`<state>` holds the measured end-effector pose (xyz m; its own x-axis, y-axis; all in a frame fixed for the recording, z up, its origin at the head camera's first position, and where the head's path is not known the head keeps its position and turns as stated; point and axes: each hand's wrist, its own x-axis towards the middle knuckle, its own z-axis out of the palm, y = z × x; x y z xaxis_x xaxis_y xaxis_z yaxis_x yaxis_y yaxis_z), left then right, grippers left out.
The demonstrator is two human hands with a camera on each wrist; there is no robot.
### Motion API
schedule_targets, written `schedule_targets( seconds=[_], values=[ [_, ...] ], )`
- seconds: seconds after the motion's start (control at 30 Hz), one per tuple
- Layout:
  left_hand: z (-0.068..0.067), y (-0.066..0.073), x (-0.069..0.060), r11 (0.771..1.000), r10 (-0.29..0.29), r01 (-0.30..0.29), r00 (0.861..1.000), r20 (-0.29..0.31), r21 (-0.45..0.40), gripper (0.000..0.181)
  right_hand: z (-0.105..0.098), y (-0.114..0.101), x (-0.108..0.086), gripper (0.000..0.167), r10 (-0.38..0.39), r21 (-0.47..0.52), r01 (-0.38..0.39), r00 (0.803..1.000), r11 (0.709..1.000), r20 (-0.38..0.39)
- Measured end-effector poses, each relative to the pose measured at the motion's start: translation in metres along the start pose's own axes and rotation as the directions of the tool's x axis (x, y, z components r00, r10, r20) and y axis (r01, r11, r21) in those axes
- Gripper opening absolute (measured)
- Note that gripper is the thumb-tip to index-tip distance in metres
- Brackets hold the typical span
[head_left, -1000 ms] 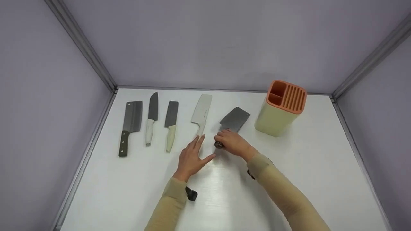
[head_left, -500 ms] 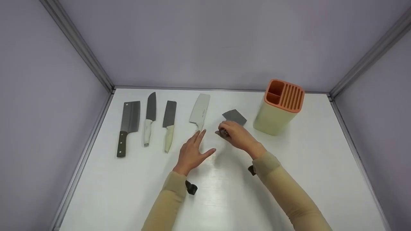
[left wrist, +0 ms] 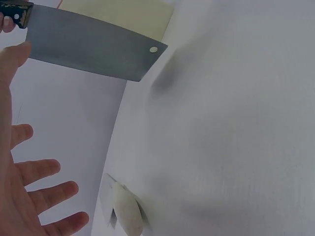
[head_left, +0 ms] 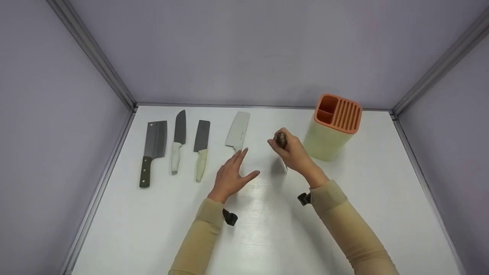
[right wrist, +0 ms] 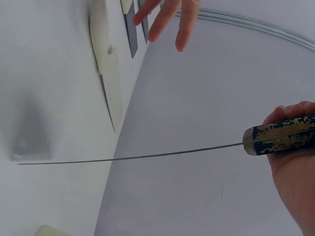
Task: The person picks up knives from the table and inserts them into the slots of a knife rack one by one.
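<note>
Nearest: 2 tan sleeves (head_left: 206,236), 1 behind each hand, w/ 2 black wrist devices (head_left: 230,217), 1 per wrist. Both hands are over 1 white tabletop (head_left: 244,244).

L hand (head_left: 231,177): palm down, fingers straight & spread, thumb stuck out twd R hand (head_left: 294,154). R hand grips 1 broad grey metal cleaver (left wrist: 88,44), fingers curled rd its dark, gold-mottled handle (head_left: 281,139). Cleaver hangs from that hand, blade down, tip nr tabletop; can't tell if touching.

4 other knives lie flat, handles twd person. Just beyond L hand's fingertips: 1 all-white knife w/ wide blade (head_left: 237,131), handle partly hidden by fingers in head view. Left of L hand, going outward: 1 dark-grey rectangular-bladed knife w/ pale yellow-green handle (head_left: 203,141); 1 dark-grey curved-tip knife w/ white handle (head_left: 178,141); 1 wide grey cleaver w/ riveted dark handle (head_left: 154,143), furthest out.

Right of & beyond R hand: 1 pale yellow-green upright knife block (head_left: 328,143) w/ orange top (head_left: 334,114): 2 roomy compartments + 1 row of narrow slots.

Farthest, past both hands: 1 pale grey-lilac back wall (head_left: 263,53).
</note>
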<state>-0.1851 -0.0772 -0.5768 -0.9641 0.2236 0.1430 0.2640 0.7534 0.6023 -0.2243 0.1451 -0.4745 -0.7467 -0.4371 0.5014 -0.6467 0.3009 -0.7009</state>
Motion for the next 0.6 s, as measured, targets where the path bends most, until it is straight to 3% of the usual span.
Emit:
schedule_targets(
  seconds=[0.37,0.6],
  values=[
    [-0.007,0.019,0.018,0.993,0.048,-0.050,0.999,-0.016,-0.107,0.089,-0.031,-0.024,0.002,0.010,0.105,0.221,-0.094,0.994,0.971,-0.042],
    [-0.011,0.031,0.027,0.988,0.067,-0.067,0.998,-0.005,-0.137,0.089,-0.058,-0.037,0.008,0.008,0.056,0.213,-0.019,0.984,0.977,-0.170]
  ],
)
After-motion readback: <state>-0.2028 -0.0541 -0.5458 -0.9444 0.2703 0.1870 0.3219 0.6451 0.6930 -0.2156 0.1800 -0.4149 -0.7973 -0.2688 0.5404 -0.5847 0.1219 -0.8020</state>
